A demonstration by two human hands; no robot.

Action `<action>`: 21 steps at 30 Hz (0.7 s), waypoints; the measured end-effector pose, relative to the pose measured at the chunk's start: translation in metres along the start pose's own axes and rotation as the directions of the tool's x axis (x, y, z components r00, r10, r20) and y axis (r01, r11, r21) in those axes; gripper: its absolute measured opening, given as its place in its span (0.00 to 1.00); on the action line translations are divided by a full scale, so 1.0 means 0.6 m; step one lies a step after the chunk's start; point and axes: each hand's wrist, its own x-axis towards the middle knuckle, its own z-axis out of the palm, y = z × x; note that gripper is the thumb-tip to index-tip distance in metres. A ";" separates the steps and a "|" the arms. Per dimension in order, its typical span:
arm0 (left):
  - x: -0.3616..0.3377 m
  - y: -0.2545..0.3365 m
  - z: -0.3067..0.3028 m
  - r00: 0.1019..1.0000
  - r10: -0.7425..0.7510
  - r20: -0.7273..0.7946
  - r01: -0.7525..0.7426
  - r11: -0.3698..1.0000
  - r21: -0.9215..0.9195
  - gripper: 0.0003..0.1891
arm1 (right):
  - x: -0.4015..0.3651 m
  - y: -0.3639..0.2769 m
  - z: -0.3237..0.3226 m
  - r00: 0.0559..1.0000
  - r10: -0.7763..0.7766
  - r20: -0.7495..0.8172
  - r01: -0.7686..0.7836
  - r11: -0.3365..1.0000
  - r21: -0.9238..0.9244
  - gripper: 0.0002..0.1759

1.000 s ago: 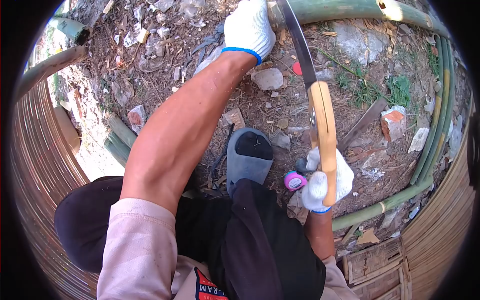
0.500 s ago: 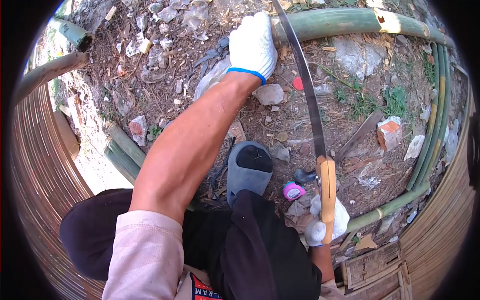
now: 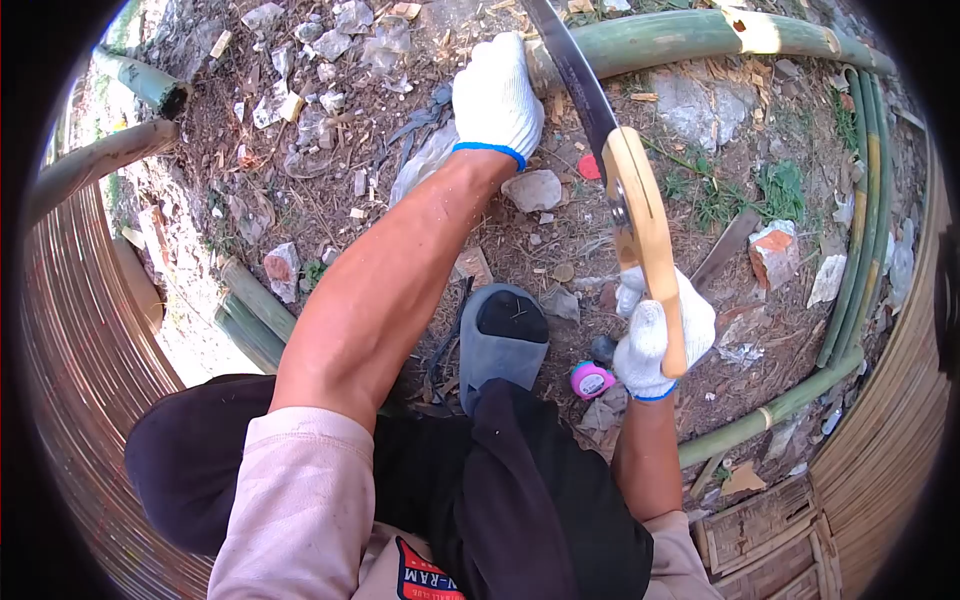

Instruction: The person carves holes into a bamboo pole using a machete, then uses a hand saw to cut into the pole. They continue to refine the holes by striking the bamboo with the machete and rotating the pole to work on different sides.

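My left hand, in a white knitted glove with a blue cuff, is closed on the near end of a thick green bamboo pole at the top. My right hand, gloved the same way, grips the light wooden handle of a saw. The dark saw blade runs up and left, crossing the bamboo just right of my left hand. The blade's tip lies beyond the top edge of the view.
A pink tape measure lies by my shoe. Thin green poles stand at the right, with a broken brick and stones on the ground. Cut bamboo pieces are at the left.
My right hand has pushed the saw forward, up the view, so the handle is now much nearer the bamboo. My left hand keeps its hold on the pole.
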 end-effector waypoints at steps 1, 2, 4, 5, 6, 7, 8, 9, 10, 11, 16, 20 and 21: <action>0.014 -0.002 -0.002 0.999 0.023 -0.031 -0.023 1.000 0.005 0.17 | 0.019 0.006 0.012 0.993 -0.112 -0.030 0.112 0.993 0.022 0.07; 0.006 -0.004 -0.005 1.000 0.029 -0.005 -0.029 1.000 0.002 0.17 | 0.015 0.009 0.015 0.994 -0.103 -0.033 0.103 0.995 0.016 0.17; -0.002 -0.002 -0.003 0.999 0.039 0.031 -0.039 0.999 0.002 0.17 | 0.009 0.008 0.013 0.996 -0.066 -0.067 0.067 0.998 0.007 0.26; -0.001 -0.002 -0.002 0.999 0.034 0.038 -0.034 0.999 0.015 0.17 | 0.002 0.000 0.011 0.995 -0.035 -0.094 0.037 0.999 0.017 0.26; 0.002 -0.001 -0.005 0.998 0.025 0.050 -0.026 1.000 0.013 0.17 | -0.004 -0.009 0.008 0.991 -0.004 -0.137 0.013 0.998 0.063 0.09; 0.002 0.000 -0.007 0.998 0.012 0.067 -0.012 1.000 0.010 0.16 | -0.014 -0.029 -0.006 0.990 0.028 -0.136 -0.014 0.995 0.103 0.18; 0.005 0.003 -0.008 0.998 0.008 0.061 -0.009 1.000 0.018 0.16 | -0.037 -0.041 -0.008 0.979 0.060 -0.197 -0.004 0.961 0.275 0.31; 0.002 0.003 -0.009 0.998 -0.002 0.057 0.000 1.000 0.029 0.15 | -0.064 -0.048 -0.024 0.970 0.069 -0.234 0.038 0.905 0.424 0.34; 0.000 0.009 -0.016 0.998 -0.003 0.058 0.000 0.999 0.050 0.14 | -0.087 -0.050 -0.048 0.965 0.059 -0.254 0.074 0.871 0.485 0.36; -0.001 0.007 -0.014 0.998 0.007 0.058 -0.012 0.997 0.074 0.13 | -0.101 -0.050 -0.070 0.944 0.015 -0.331 0.146 0.878 0.455 0.37; 0.023 -0.018 -0.065 0.950 0.083 0.301 -0.024 0.981 -0.194 0.32 | -0.164 0.011 -0.153 0.733 -0.081 -0.675 -0.003 0.992 -0.123 0.32; 0.053 -0.029 -0.086 0.842 0.038 0.538 0.050 0.988 -0.148 0.37 | -0.235 0.116 -0.179 0.605 -0.056 -0.795 -0.235 0.941 -0.245 0.26; 0.058 -0.029 -0.087 0.848 0.055 0.527 0.032 0.987 -0.155 0.37 | -0.249 0.138 -0.176 0.600 -0.028 -0.800 -0.356 0.886 -0.298 0.23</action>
